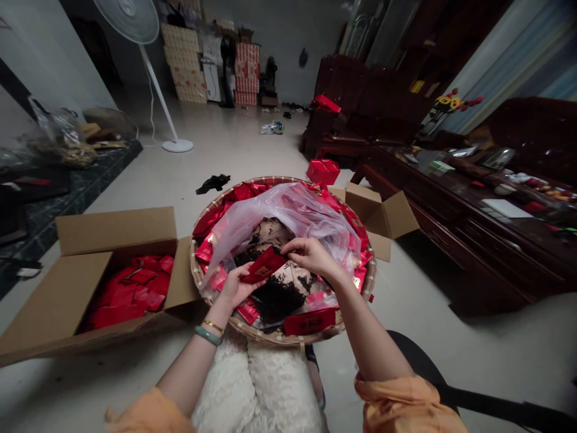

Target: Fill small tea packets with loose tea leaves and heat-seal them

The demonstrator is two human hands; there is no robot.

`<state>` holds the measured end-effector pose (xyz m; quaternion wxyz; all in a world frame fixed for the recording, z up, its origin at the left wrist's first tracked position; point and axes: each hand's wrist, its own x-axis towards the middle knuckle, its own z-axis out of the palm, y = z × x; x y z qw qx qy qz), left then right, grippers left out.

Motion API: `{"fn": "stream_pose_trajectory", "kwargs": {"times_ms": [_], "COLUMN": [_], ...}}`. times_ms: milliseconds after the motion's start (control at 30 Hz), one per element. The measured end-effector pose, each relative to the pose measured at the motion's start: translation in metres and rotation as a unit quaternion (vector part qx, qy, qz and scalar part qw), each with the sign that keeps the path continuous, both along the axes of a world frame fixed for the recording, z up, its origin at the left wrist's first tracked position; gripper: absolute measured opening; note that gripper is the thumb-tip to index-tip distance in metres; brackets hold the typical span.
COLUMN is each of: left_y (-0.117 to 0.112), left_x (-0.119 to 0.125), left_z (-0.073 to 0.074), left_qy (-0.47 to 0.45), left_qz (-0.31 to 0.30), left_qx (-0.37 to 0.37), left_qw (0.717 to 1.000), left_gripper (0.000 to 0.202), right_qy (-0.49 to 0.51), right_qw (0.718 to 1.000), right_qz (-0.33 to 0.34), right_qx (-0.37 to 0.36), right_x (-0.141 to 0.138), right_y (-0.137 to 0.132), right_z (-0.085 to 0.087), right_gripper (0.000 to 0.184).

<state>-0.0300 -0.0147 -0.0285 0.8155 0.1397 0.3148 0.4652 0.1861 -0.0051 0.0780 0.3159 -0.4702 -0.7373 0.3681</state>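
Observation:
My left hand [237,287] grips a red packet [265,264] with gold print by its lower left end. At the packet's upper right end, my right hand [309,255] has its fingers pinched together; a bit of something dark shows at the fingertips, too small to name for certain. Both hands are over a round woven basket [195,270]. Inside it lies a translucent plastic bag [311,210], spread open around dark, shredded dry material [279,299]. Another red packet [310,322] rests at the near rim, and more red packets line the basket's edge.
An open cardboard box [58,300] full of red packets stands at the left. Behind the basket to the right are another open carton [387,216] and a red box [323,171]. A dark wooden table [433,210] runs along the right; a white fan [178,145] stands farther back.

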Motion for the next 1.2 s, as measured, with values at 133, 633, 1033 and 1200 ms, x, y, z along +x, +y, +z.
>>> {"fn": "stream_pose_trajectory", "kwargs": {"times_ms": [133,633,1033,1200], "left_y": [0.0,0.0,0.006,0.006], "left_x": [0.0,-0.005,-0.009,-0.01], "left_z": [-0.001,0.001,0.0,-0.002], "left_qy": [0.004,-0.045,-0.041,-0.046], "left_qz": [-0.014,-0.023,0.054,0.064], "left_qx": [0.005,-0.016,-0.071,-0.063], "left_qw": [1.0,0.999,0.995,0.995], "left_gripper": [0.035,0.04,0.036,0.035], "right_qy": [-0.019,0.188,-0.295,-0.337], "right_qw": [1.0,0.981,0.954,0.937], "right_qz": [0.002,-0.028,0.026,0.079], "right_qx": [0.017,0.037,-0.044,-0.039], "right_x": [-0.002,-0.011,-0.023,-0.04], "right_y": [-0.001,-0.016,-0.014,-0.016], "right_z": [0.003,0.016,-0.1,-0.109], "right_gripper": [0.028,0.035,0.056,0.038]}}
